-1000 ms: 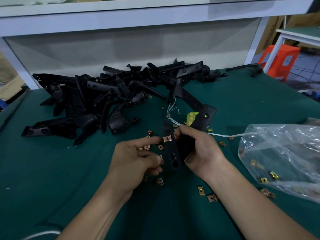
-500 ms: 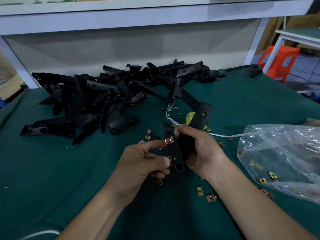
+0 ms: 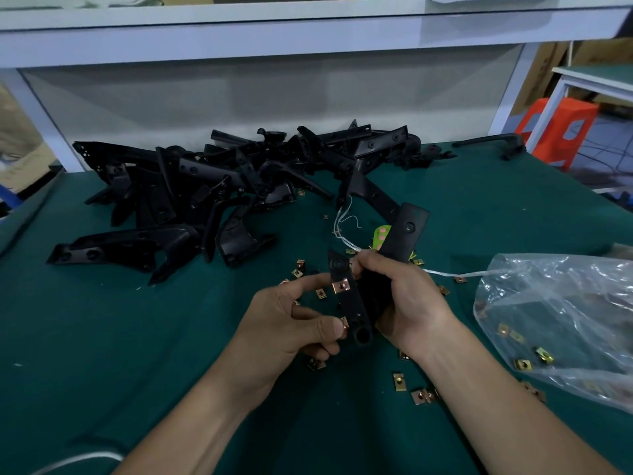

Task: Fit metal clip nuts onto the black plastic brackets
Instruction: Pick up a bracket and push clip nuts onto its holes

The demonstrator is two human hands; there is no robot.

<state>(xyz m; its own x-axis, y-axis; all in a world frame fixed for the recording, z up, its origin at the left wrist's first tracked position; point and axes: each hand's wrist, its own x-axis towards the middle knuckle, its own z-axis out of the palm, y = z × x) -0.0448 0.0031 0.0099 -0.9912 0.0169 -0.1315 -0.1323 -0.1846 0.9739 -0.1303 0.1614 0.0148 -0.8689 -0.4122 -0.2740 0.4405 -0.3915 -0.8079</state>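
My right hand [image 3: 407, 299] grips a black plastic bracket [image 3: 402, 238] above the green table. A copper-coloured clip nut [image 3: 341, 286] sits on the bracket's left arm. At that arm's lower edge my left hand [image 3: 294, 323] pinches a second clip nut [image 3: 344, 323] between thumb and finger, while its forefinger reaches up beside the fitted nut. Several loose clip nuts [image 3: 399, 381] lie scattered on the table around and below my hands.
A heap of black brackets [image 3: 191, 197] covers the back left of the green table [image 3: 102, 354]. A clear plastic bag [image 3: 555, 320] holding more clip nuts lies at the right. White string [image 3: 346, 224] trails behind the held bracket. An orange stool [image 3: 561, 132] stands beyond the table.
My left hand has moved right and up to the bracket, bringing the second clip nut against the lower end of its arm. The right hand has kept its hold on the bracket.
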